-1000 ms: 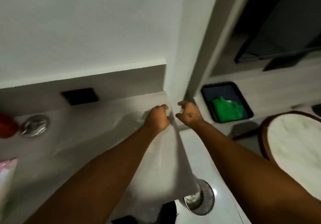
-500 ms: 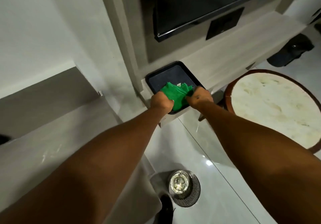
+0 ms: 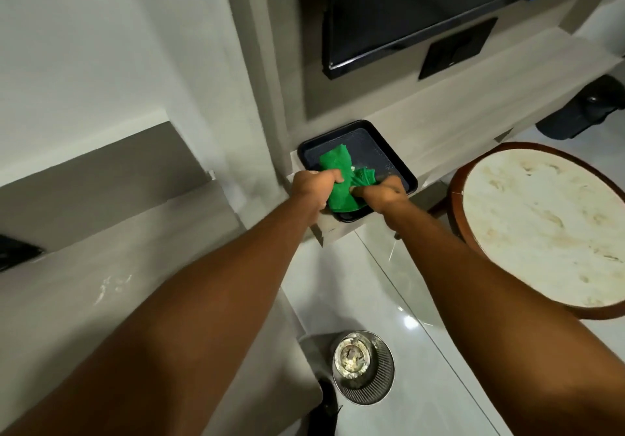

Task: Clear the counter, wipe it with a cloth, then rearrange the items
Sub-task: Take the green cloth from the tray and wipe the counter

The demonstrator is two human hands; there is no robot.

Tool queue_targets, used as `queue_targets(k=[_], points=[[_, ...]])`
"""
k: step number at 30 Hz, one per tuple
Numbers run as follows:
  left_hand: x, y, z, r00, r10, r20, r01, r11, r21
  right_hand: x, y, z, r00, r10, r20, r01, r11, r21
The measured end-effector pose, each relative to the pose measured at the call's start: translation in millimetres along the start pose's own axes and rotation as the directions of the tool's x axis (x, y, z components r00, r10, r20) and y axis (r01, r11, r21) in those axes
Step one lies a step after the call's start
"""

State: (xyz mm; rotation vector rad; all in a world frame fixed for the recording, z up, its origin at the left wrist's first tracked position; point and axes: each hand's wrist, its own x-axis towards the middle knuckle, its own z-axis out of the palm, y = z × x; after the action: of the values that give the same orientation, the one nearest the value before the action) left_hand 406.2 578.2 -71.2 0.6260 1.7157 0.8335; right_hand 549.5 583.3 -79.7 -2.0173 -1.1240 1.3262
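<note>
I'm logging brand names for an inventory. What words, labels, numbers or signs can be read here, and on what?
None can be read.
Green cloth: a small white tag, too small to read.
Television: a small blue light at its lower edge, no legible logo.
Black wall plate: a faint mark, too blurred to read.

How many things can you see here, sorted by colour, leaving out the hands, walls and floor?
Green: 1, the cloth
Black: 3, the tray, the television, the wall plate
White marble: 1, the round table
Silver: 1, the waste bin
Total: 6
</note>
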Motion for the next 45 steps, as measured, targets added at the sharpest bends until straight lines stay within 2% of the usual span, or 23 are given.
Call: queue_targets(k=[3,6,11,17,19,21,25,29,32,34,35,37,39,41,45], points=[[-36.2,-3.2,-41.3,0.998,0.060,0.035,-0.052,0.981,-0.188,-46.9,-4.3,17.1,0.989,-0.073,0.129,0.040,0.968,0.247],[-77.9,-20.3,-93.0,0.995,0.081,0.052,-0.062,0.951,-0.304,-98.2,1.2,43.5,0.953,-0.120,0.279,0.046,0.965,0.257],[-143.9,-69.6,-179.4,0.997,0.032,0.067,-0.002,0.911,-0.411,-181.3,20.6,89.9,0.849,-0.105,0.518,-0.060,0.954,0.293],[-219.1,-161.5,-255.3,0.997,-0.044,0.064,0.069,0.877,-0.476,-271.7,66.8,148.2,0.781,-0.087,0.618,-0.120,0.951,0.285],[-235.9,-190.2,-272.7,0.997,-0.070,0.045,0.083,0.880,-0.467,-298.4,81.2,166.3,0.785,-0.071,0.616,-0.107,0.963,0.248],[-249.3,-215.4,-285.8,0.993,-0.120,0.006,0.111,0.892,-0.437,-319.4,93.8,182.1,0.820,-0.053,0.570,-0.057,0.983,0.174],[-271.7,-250.7,-299.1,0.969,-0.219,-0.117,0.178,0.940,-0.290,-346.1,114.7,203.8,0.865,-0.053,0.499,0.066,0.998,-0.008],[-281.2,-269.6,-302.2,0.963,-0.191,-0.190,0.162,0.974,-0.158,-356.4,127.3,212.5,0.883,-0.051,0.467,0.093,0.993,-0.068],[-284.6,-275.6,-304.3,0.966,-0.091,-0.241,0.118,0.988,0.100,-362.2,130.3,213.0,0.921,-0.079,0.381,0.160,0.970,-0.185],[-290.3,-282.0,-311.1,0.951,0.002,-0.310,0.090,0.955,0.281,-367.0,133.2,211.9,0.942,-0.205,0.266,0.290,0.896,-0.337],[-294.7,-287.5,-317.5,0.937,0.066,-0.344,0.058,0.939,0.340,-370.3,135.4,211.8,0.926,-0.306,0.223,0.374,0.826,-0.420],[-301.9,-307.3,-337.1,0.868,0.293,-0.402,-0.051,0.856,0.514,-377.0,140.3,214.4,0.832,-0.512,0.213,0.542,0.671,-0.505],[-301.9,-336.3,-366.6,0.805,0.493,-0.331,-0.124,0.685,0.718,-380.7,146.2,225.4,0.740,-0.614,0.274,0.652,0.557,-0.515],[-296.4,-364.1,-400.5,0.810,0.529,-0.254,-0.108,0.559,0.822,-382.0,157.2,240.5,0.727,-0.593,0.345,0.662,0.475,-0.580],[-289.5,-395.5,-446.1,0.835,0.523,-0.173,-0.072,0.415,0.907,-381.8,185.5,263.8,0.749,-0.550,0.370,0.614,0.363,-0.701]])
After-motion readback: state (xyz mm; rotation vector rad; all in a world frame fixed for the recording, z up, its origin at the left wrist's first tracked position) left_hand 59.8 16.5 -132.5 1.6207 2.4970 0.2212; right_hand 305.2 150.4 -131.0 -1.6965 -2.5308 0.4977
